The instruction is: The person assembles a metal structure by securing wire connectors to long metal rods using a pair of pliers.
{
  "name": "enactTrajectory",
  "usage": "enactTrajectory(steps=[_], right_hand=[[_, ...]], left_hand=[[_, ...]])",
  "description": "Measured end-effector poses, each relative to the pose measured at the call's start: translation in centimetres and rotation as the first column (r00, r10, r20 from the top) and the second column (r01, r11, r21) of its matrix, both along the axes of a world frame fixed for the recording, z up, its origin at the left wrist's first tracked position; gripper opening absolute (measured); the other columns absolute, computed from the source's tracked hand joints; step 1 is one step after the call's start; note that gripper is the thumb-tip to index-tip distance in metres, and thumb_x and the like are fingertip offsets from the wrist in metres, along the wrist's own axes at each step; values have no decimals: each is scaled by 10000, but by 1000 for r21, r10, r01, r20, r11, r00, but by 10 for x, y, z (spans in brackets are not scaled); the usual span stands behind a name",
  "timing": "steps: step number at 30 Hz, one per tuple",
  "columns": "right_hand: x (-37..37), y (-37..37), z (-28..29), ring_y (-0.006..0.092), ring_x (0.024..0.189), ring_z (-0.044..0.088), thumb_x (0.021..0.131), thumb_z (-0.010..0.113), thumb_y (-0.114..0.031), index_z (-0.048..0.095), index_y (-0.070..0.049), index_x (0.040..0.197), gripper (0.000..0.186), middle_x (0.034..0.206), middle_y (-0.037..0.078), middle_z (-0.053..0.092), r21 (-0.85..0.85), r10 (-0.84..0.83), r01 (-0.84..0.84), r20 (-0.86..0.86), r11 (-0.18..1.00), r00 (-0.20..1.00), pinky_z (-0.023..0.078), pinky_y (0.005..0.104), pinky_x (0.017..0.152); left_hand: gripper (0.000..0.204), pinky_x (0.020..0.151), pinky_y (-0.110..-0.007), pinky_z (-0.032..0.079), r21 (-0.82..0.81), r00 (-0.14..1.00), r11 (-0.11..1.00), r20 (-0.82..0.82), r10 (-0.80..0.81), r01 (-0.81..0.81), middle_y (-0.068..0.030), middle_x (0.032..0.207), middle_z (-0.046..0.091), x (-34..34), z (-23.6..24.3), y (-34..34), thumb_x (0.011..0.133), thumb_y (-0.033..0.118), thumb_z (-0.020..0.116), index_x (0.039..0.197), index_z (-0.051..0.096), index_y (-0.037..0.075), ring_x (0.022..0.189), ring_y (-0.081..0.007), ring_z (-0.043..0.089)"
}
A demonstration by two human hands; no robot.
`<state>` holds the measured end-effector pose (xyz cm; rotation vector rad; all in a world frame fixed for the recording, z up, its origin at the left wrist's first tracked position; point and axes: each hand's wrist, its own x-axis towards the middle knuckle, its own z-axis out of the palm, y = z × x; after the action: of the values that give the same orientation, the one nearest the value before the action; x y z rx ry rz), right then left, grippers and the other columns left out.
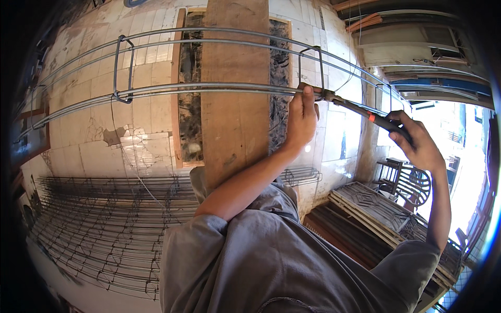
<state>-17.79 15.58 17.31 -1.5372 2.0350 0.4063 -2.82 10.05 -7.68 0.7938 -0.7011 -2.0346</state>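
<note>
A long cage of grey steel bars (229,41), joined by square stirrups (116,68), runs from left to right in front of me. My left hand (304,119) is closed around the near bars, right beside a stirrup (322,68), with the thumb on top. My right hand (420,143) grips the black handles of long pincers (360,109) with a red-orange mark. The pincers' jaws meet the near corner of that stirrup, just right of my left fingers. Whether they bite on a tie wire is too small to tell.
A wide wooden plank (235,120) passes beneath the bars. Many finished bar cages (104,229) lie stacked at lower left. Metal grilles (376,208) and a chair (412,185) stand at right. Racks of bars (438,83) fill the upper right; pale tiles (151,109) cover the floor.
</note>
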Motion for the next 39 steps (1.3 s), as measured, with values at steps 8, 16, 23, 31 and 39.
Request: enactTrajectory(steps=[8,16,23,31,39], right_hand=[[2,-5,4,256,758,644,957,582,-325,504,-99,1256,383,867,126,681,19,-97,96,27,995,995,470,390,750],[8,-5,6,155,588,622,981,488,-471,587,-61,1130,448,735,71,646,174,-456,427,190,887,870,468,274,539],[41,-18,20,169,545,639,984,433,-473,577,-47,1074,459,743,93,660,221,-654,621,138,752,744,513,259,504],[54,-20,35,217,932,665,990,471,-260,356,25,1425,532,1048,152,644,249,-462,430,83,868,883,529,343,853],[57,-22,37,282,927,688,896,506,-187,328,41,1422,600,1191,151,590,224,-496,466,102,856,862,578,337,734]], left_hand=[[293,458,-202,385,-114,993,994,-118,-5,-8,-114,1117,618,4,0,9,939,39,597,1193,452,20,549,-36,479],[319,440,-184,380,-72,975,997,-224,-7,-10,-115,1148,608,6,2,7,944,97,616,1191,420,49,513,-35,472],[424,462,-200,395,-70,969,997,-245,-34,17,-105,1161,617,8,1,8,926,152,658,1253,404,60,566,-75,545],[448,460,-196,418,-118,968,993,-249,-35,6,-111,1136,618,3,-1,9,913,137,671,1251,385,66,677,-110,618],[420,487,-192,464,-114,968,993,-245,-44,16,-125,1094,619,5,3,8,916,117,657,1233,388,50,745,-139,652]])
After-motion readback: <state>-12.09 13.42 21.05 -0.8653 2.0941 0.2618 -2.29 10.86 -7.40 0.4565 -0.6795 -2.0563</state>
